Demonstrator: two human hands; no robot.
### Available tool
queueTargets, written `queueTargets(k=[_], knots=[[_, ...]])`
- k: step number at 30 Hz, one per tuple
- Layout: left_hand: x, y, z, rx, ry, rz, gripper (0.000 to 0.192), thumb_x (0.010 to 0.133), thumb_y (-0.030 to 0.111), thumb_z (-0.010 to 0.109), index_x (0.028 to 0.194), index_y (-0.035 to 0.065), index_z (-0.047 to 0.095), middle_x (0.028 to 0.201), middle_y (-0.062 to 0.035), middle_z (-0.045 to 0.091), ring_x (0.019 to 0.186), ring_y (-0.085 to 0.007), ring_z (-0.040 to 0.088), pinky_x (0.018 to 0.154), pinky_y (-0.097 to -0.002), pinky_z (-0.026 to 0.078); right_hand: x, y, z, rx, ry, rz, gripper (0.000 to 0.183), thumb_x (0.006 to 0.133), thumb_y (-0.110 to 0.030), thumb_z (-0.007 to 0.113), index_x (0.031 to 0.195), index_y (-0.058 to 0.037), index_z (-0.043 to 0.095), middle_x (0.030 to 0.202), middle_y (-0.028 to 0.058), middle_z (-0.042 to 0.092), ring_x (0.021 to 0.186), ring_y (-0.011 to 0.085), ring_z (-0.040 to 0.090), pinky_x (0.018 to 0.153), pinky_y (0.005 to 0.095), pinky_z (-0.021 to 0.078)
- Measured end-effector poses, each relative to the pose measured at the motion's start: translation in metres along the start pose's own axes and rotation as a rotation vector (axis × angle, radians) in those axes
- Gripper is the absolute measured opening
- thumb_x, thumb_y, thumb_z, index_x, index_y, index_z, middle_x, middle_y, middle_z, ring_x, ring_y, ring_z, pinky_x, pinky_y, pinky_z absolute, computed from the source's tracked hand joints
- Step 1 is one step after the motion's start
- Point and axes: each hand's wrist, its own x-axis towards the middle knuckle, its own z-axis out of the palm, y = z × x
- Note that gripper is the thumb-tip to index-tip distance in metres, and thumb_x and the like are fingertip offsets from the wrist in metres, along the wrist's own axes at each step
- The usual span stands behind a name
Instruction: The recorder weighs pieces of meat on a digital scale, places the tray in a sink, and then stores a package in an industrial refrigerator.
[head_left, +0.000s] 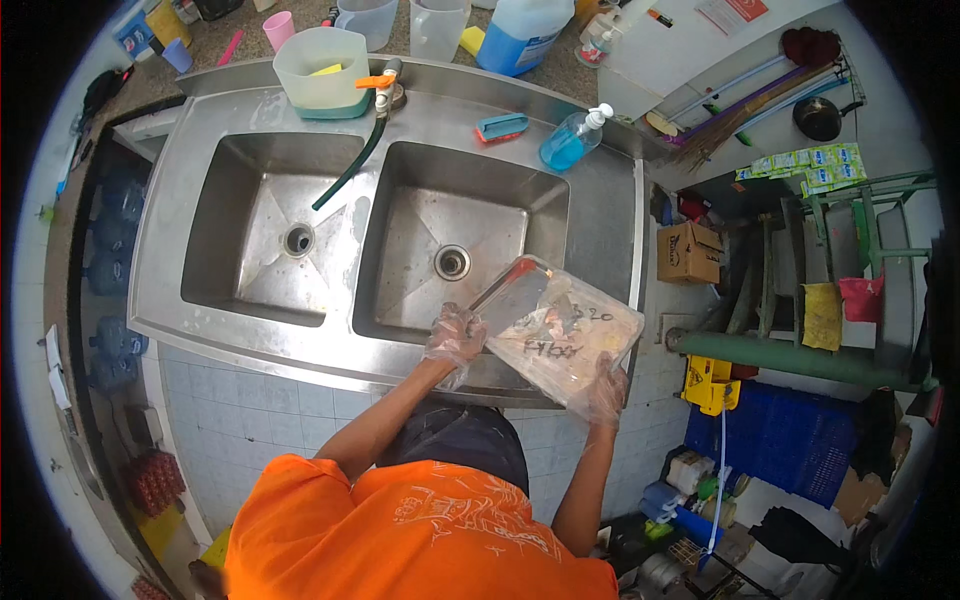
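In a clear plastic glove, my right hand (609, 390) grips the lower right edge of a flat plastic bag (574, 337) with handwriting on it and pale contents inside. My left hand (456, 337), gloved the same way, has its fingers closed at the lower left of the bag, on what looks like the dark handle of a tool with a reddish end (517, 271); how it is held is not clear. The bag is tilted over the front right corner of the right sink basin (450, 217). The left basin (285, 232) lies to the left of it.
Behind the basins are a tap with an orange lever (379, 81) and a green hose (352, 172), a plastic tub (322, 75), a scrub brush (502, 127) and a pump bottle of blue liquid (574, 142). A cardboard box (686, 253) and green metal frame (795, 358) stand at right.
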Motion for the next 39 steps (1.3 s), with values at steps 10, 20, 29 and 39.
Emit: queueTargets(k=[10,20,29,39], knots=[[-0.002,0.005,0.002,0.025,-0.049,-0.017,0.037,0.084,0.037,0.055,0.088,0.0015,0.065,0.095,-0.0233,0.065,0.105,-0.0444,0.053,0.093,-0.0485,0.043,0.016,0.010,-0.005,-0.031,-0.071,-0.010,0.073,0.090,-0.057,0.051,0.124,0.0079,0.048,0.111,0.0259,0.060,0.105,0.0350,0.059,0.090,0.0395,0.0446],[-0.007,0.001,-0.003,-0.016,-0.056,-0.074,0.037,0.079,0.036,0.064,0.095,0.0016,0.064,0.109,-0.0299,0.057,0.111,-0.0454,0.051,0.094,-0.0490,0.043,0.009,0.023,0.000,0.096,-0.050,-0.030,0.061,0.094,-0.048,0.052,0.123,0.0059,0.053,0.112,0.0227,0.061,0.103,0.0312,0.058,0.091,0.0388,0.0435],[-0.009,0.009,-0.008,-0.022,-0.048,-0.069,0.036,0.079,0.037,0.062,0.094,0.0040,0.066,0.101,-0.0263,0.060,0.103,-0.0435,0.054,0.096,-0.0479,0.042,0.014,0.043,-0.001,0.144,-0.068,-0.074,0.059,0.093,-0.045,0.054,0.126,0.0041,0.052,0.113,0.0200,0.062,0.102,0.0297,0.058,0.089,0.0383,0.0443],[-0.008,0.012,-0.021,-0.186,0.015,-0.109,0.039,0.079,0.041,0.061,0.090,0.0030,0.066,0.099,-0.0225,0.062,0.103,-0.0412,0.053,0.092,-0.0461,0.043,-0.013,0.016,-0.008,0.137,-0.071,0.009,0.061,0.092,-0.046,0.054,0.125,0.0050,0.050,0.112,0.0216,0.061,0.100,0.0297,0.059,0.088,0.0383,0.0452]])
